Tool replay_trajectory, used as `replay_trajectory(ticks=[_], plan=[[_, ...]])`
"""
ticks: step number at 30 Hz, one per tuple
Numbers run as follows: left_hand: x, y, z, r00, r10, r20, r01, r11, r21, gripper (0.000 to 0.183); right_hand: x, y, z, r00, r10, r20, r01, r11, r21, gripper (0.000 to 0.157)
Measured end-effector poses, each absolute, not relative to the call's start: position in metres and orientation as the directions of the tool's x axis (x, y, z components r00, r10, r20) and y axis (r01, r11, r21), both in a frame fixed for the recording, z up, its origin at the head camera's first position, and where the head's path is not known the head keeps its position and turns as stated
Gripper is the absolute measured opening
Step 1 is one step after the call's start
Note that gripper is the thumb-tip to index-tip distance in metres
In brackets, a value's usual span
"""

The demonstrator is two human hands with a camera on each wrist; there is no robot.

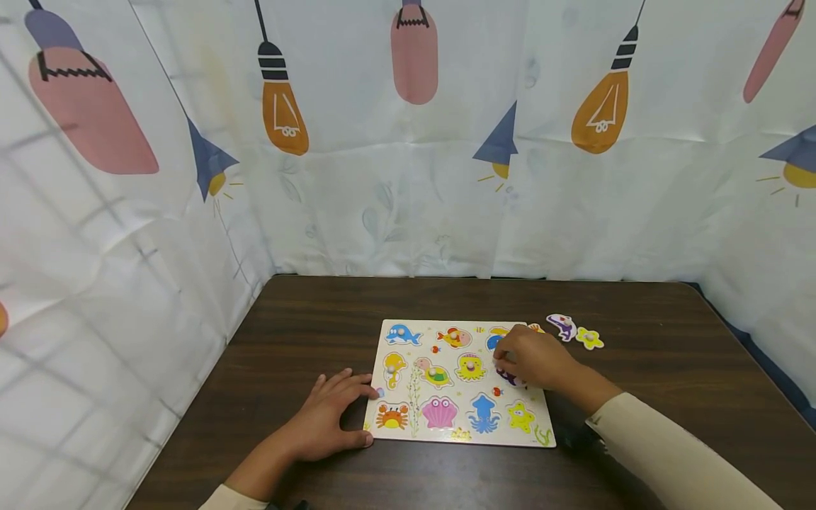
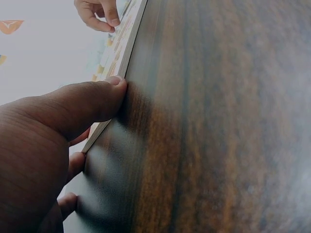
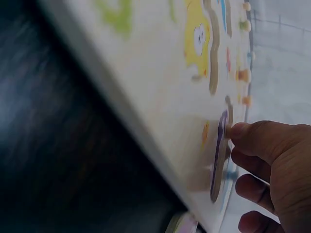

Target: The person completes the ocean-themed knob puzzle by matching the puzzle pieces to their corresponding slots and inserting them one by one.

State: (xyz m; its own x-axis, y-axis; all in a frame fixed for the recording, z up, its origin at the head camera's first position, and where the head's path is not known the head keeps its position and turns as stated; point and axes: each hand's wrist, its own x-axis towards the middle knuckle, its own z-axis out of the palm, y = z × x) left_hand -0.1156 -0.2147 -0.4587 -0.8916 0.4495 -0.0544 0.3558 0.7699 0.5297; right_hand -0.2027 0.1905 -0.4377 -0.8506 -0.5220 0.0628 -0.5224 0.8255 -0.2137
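A sea-animal puzzle board [image 1: 408,386] lies flat on the table. Against its left edge rests my left hand [image 1: 328,418], fingers spread, its thumb [image 2: 104,94] at the board's side. My right hand [image 1: 532,358] is over the board's right part, thumb and fingers bent close together. In the right wrist view, the thumb tip [image 3: 238,131] is right at a purple shape [image 3: 218,150] with a raised wooden rim. I cannot tell whether the fingers pinch a knob there. A blue-and-yellow fish [image 1: 494,341] is partly covered by this hand.
Beyond the board's upper right corner lie a purple dolphin piece [image 1: 561,326] and a yellow star-shaped piece [image 1: 589,338]. An orange piece [image 1: 537,328] shows partly behind the right hand. Knobs [image 3: 244,75] stick up from several pieces. A printed curtain [image 1: 395,177] hangs behind the dark wooden table [image 1: 319,312].
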Motion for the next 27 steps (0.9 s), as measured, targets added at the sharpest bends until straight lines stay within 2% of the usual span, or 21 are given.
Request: replay_trajectory(ticks=[8,27], plan=[[-0.115,-0.215,-0.458,-0.893,0.447,-0.054,0.354,0.77,0.531,0.056,-0.208,0.214,-0.437,-0.893,-0.447,0.043,-0.444,0.864,-0.237,0.008],[-0.115,-0.217,-0.461,-0.888,0.457,-0.039,0.365,0.755,0.545,0.055,-0.216,0.262,-0.436,-0.917,-0.382,0.116,-0.399,0.888,-0.229,0.011]])
